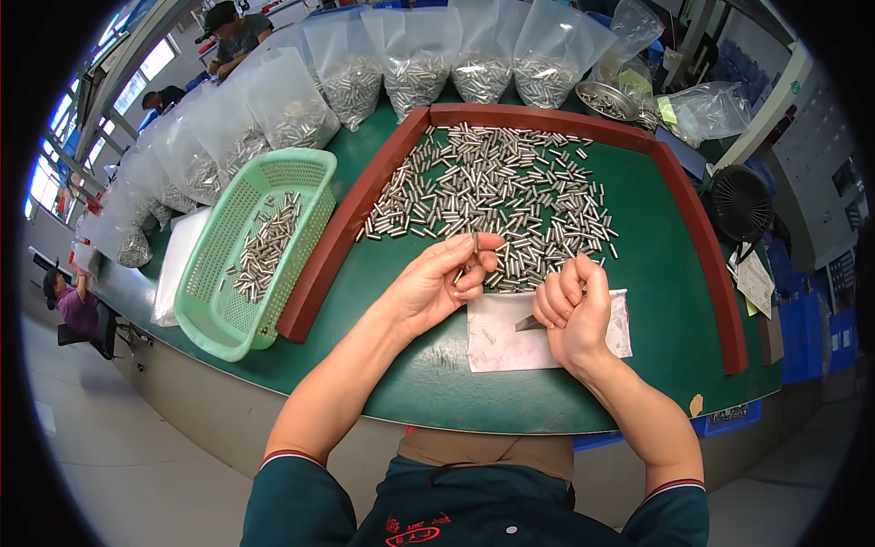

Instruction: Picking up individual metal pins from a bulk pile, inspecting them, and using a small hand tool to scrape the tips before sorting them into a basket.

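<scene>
Just in front of the pile of metal pins (497, 196), the left hand (437, 283) pinches one pin (475, 244) upright for inspection while the right hand (570, 310) closes on a small blade (529, 323), so next probably needs careful trimming.

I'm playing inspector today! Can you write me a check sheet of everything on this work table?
Surface: green table with a red-brown border.
Job's things: a heap of small metal pins; one pin pinched in the left hand.
Clutter: green basket with some pins, clear bags of pins along the back, a metal bowl, a plastic sheet.
Grippers: right hand curled around a small dark tool.
Cables: nothing seen.
Surroundings: black fan, other people at nearby benches.
</scene>
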`<action>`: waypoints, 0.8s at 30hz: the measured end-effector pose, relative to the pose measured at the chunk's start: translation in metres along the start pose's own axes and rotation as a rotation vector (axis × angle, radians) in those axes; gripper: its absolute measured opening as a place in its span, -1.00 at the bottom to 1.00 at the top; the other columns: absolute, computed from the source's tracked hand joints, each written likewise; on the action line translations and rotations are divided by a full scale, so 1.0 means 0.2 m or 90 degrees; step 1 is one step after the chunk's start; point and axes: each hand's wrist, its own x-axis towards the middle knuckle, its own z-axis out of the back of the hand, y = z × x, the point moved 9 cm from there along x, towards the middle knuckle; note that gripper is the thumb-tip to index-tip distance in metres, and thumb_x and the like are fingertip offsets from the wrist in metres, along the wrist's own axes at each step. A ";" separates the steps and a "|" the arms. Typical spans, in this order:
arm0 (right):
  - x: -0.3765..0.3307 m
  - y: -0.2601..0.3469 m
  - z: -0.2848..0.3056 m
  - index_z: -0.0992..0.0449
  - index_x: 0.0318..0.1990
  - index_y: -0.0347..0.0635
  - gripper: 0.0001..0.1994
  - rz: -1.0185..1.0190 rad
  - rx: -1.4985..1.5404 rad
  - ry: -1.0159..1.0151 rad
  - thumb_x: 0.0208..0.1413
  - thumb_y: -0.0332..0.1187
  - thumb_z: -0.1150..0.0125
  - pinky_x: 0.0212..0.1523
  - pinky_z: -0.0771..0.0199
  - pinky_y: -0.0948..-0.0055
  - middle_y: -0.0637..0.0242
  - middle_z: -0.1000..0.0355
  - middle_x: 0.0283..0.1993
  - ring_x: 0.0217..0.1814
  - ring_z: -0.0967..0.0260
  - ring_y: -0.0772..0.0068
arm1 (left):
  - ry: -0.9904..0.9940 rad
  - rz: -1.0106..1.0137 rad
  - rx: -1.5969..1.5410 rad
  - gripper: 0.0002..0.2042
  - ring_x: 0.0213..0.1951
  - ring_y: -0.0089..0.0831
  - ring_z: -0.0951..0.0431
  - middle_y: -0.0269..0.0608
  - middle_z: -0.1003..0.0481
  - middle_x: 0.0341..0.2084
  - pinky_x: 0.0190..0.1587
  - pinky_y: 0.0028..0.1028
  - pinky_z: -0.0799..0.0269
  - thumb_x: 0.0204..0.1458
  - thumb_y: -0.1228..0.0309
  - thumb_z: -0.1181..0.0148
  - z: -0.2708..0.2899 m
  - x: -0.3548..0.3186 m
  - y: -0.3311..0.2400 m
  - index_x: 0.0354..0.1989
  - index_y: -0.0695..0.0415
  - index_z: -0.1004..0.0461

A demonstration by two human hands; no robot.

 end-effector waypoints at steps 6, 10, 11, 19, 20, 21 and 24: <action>0.00 0.01 0.00 0.02 -0.74 -0.06 -0.64 0.025 -0.011 0.022 0.12 -0.29 0.35 -0.82 0.23 0.58 0.45 0.12 -0.85 -0.83 0.30 0.64 | -0.003 -0.062 0.720 -0.89 -0.64 -0.69 -0.19 -0.48 -0.25 -0.73 -0.58 -0.63 -0.08 -0.06 0.48 -0.05 -0.13 -0.04 0.02 -0.43 0.26 -0.45; 0.01 0.02 -0.01 0.02 -0.76 -0.05 -0.62 0.026 -0.018 0.018 0.12 -0.30 0.33 -0.83 0.25 0.60 0.46 0.11 -0.86 -0.84 0.29 0.65 | 0.052 -0.113 1.009 -0.88 -0.74 -0.43 -0.24 -0.24 -0.20 -0.83 -0.63 -0.46 -0.14 -0.19 0.47 -0.12 -0.23 -0.08 0.08 -0.49 0.25 -0.38; 0.01 0.02 -0.01 0.02 -0.76 -0.05 -0.62 0.025 -0.018 0.020 0.12 -0.29 0.33 -0.83 0.25 0.60 0.46 0.11 -0.86 -0.84 0.29 0.65 | 0.031 -0.139 1.041 -0.87 -0.74 -0.37 -0.26 -0.22 -0.22 -0.83 -0.62 -0.42 -0.15 -0.20 0.46 -0.12 -0.24 -0.08 0.07 -0.47 0.25 -0.38; -0.03 0.03 -0.02 0.01 -0.78 -0.06 -0.59 0.053 0.002 0.045 0.14 -0.24 0.33 -0.77 0.23 0.57 0.45 0.10 -0.86 -0.81 0.29 0.62 | -0.023 -0.124 1.068 -0.87 -0.76 -0.34 -0.24 -0.23 -0.19 -0.86 -0.64 -0.38 -0.13 -0.21 0.46 -0.12 -0.20 -0.07 0.04 -0.56 0.24 -0.34; -0.03 0.03 -0.02 0.01 -0.78 -0.06 -0.59 0.055 0.002 0.043 0.14 -0.23 0.33 -0.77 0.22 0.56 0.45 0.10 -0.86 -0.81 0.30 0.62 | -0.025 -0.119 1.062 -0.88 -0.77 -0.35 -0.22 -0.23 -0.18 -0.87 -0.65 -0.39 -0.12 -0.21 0.46 -0.12 -0.20 -0.07 0.04 -0.57 0.24 -0.34; -0.03 0.03 -0.02 0.01 -0.78 -0.06 -0.59 0.055 0.004 0.040 0.14 -0.23 0.33 -0.77 0.22 0.56 0.45 0.10 -0.86 -0.81 0.30 0.62 | -0.023 -0.116 1.061 -0.88 -0.77 -0.35 -0.22 -0.23 -0.18 -0.87 -0.65 -0.39 -0.12 -0.21 0.46 -0.12 -0.21 -0.08 0.04 -0.57 0.24 -0.34; -0.03 0.02 -0.02 0.02 -0.78 -0.06 -0.59 0.051 0.015 0.063 0.14 -0.24 0.34 -0.77 0.23 0.56 0.45 0.10 -0.86 -0.81 0.29 0.63 | -0.025 -0.069 1.041 -0.88 -0.77 -0.38 -0.19 -0.23 -0.15 -0.87 -0.65 -0.40 -0.10 -0.22 0.47 -0.11 -0.19 -0.07 0.05 -0.58 0.25 -0.34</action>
